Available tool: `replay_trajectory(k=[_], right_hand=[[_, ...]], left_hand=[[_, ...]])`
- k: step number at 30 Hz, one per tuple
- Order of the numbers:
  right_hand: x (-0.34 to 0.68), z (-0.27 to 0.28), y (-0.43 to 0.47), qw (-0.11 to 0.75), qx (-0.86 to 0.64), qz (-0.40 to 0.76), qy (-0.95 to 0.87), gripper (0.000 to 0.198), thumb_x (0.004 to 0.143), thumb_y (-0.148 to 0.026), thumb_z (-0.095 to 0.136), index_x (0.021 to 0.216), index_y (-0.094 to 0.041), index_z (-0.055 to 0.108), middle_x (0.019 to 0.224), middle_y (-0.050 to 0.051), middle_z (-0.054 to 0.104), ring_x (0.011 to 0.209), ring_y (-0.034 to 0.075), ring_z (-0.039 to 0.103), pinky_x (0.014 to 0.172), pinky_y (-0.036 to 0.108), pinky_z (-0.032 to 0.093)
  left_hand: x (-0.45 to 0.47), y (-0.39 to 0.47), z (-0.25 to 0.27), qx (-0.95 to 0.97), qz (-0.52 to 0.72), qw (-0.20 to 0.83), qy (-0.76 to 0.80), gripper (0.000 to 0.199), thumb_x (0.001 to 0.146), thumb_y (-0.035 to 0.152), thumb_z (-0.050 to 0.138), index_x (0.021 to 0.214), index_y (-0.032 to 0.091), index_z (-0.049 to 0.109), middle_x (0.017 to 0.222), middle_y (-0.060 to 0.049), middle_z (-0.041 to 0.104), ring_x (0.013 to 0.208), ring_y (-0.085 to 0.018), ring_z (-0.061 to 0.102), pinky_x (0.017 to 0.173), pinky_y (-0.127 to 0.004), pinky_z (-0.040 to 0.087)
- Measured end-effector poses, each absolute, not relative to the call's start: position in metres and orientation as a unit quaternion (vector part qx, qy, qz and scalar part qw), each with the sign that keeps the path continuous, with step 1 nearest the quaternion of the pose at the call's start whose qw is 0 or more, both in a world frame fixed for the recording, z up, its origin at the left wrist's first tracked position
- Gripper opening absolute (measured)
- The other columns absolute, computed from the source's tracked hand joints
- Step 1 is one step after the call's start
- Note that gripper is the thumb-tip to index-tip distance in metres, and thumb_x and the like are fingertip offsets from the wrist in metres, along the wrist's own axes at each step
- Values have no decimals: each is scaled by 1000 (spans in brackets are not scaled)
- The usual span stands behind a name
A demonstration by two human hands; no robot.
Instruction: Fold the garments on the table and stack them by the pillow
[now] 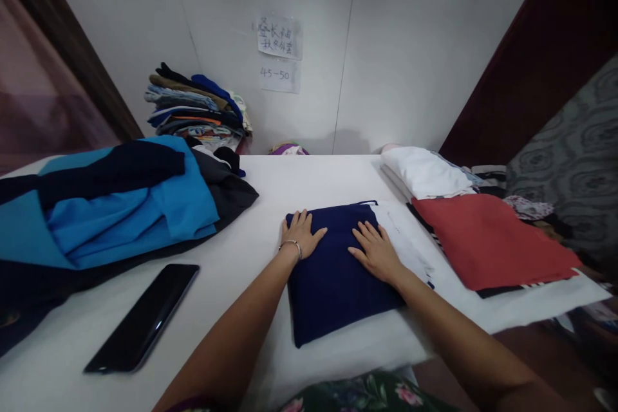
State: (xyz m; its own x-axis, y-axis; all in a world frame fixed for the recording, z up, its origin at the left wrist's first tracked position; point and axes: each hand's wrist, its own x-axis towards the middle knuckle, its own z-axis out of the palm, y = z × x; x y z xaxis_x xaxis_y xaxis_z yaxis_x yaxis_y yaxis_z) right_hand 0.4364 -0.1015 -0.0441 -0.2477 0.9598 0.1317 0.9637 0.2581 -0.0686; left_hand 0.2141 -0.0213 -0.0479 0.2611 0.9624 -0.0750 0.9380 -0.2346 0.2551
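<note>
A navy blue garment (333,277), folded into a flat rectangle, lies on the white table in front of me. My left hand (302,235) rests flat near its upper left edge, fingers spread, with a silver bracelet at the wrist. Opposite it, my right hand (376,251) lies palm down on the upper right part, fingers stretched out. Neither hand grips the cloth. White cloth (405,232) shows beside the garment's right edge, partly hidden by my right arm.
A black phone (145,318) lies at front left, below a heap of blue and dark clothes (130,199). Folded red cloth (492,238) and white cloth (425,170) lie to the right. Behind stand stacked clothes (193,109) and a wall with paper notes (280,38).
</note>
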Motion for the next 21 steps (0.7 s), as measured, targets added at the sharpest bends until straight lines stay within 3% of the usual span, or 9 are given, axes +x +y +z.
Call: replay_trajectory(k=[6,10,14,17,21], right_hand=[[460,-32,-67,107,-656,4,-747,68,92,-62,30,145,-20,35,154,12,28,143,29,17,113,56,13],[482,-48,-49,109,-681,97,-717,70,91,-61,34,144,-16,37,154,13,27,142,28,21,113,48,24],[488,-57,-46,143,-672,115,-718,71,90,-62,36,143,-15,38,154,12,27,142,27,21,114,45,24],[486,-54,-48,150,-671,128,-714,67,91,-60,36,142,-17,41,154,11,26,143,27,20,114,45,24],[495,-49,-63,153,-675,147,-707,63,93,-57,32,145,-22,36,154,9,27,142,27,22,113,51,22]], left_hand=[[213,-22,-49,783,75,139,601,77,87,66,24,145,17,35,157,-9,19,145,-30,10,114,-56,9],[212,-23,-50,780,94,146,601,73,87,65,29,143,19,38,156,-10,22,145,-30,11,114,-55,8],[212,-23,-50,777,110,152,602,71,87,63,33,142,19,40,155,-11,25,144,-29,12,115,-54,9],[210,-23,-52,760,146,162,612,68,88,60,37,141,18,40,155,-11,26,144,-28,14,115,-51,14],[200,-26,-56,706,226,175,648,66,88,49,45,140,8,39,152,-19,28,142,-29,22,114,-43,23]])
